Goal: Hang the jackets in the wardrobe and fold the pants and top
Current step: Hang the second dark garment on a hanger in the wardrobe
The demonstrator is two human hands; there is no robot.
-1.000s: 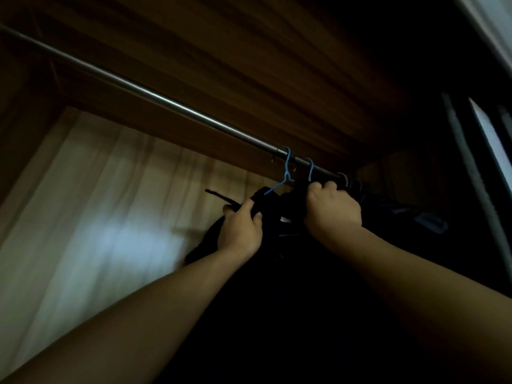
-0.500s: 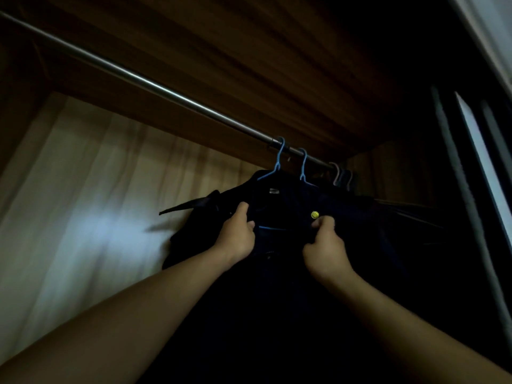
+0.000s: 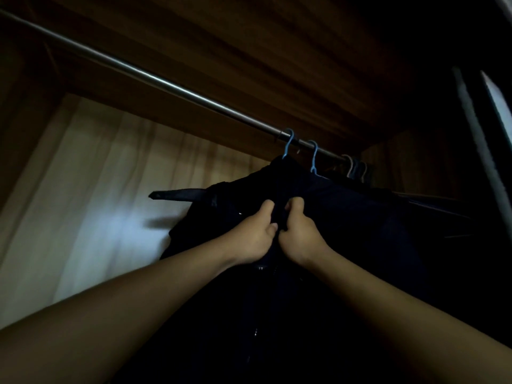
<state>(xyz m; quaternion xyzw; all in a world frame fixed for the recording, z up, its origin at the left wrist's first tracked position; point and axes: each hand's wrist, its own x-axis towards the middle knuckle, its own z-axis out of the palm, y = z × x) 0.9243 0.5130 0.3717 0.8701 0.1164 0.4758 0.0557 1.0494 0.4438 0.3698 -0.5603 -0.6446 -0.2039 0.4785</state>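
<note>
A dark jacket (image 3: 346,214) hangs on a blue hanger (image 3: 288,142) hooked over the metal wardrobe rail (image 3: 166,81). A second blue hanger (image 3: 314,159) sits just to its right on the same rail. My left hand (image 3: 252,236) and my right hand (image 3: 297,231) are side by side at the jacket's front, each pinching one front edge of the dark fabric. A dark strap or sleeve end (image 3: 177,195) sticks out to the left. The lower part of the jacket is lost in shadow.
Several pale hangers (image 3: 356,167) with dark clothes crowd the rail's right end. The wardrobe's wooden top (image 3: 277,51) is overhead, its pale back panel (image 3: 97,189) on the left. A door frame edge (image 3: 476,128) runs down the right.
Both hands dropped from the hanger hooks to the jacket's chest, then drew together at its front opening. The yellow button seen earlier is hidden.
</note>
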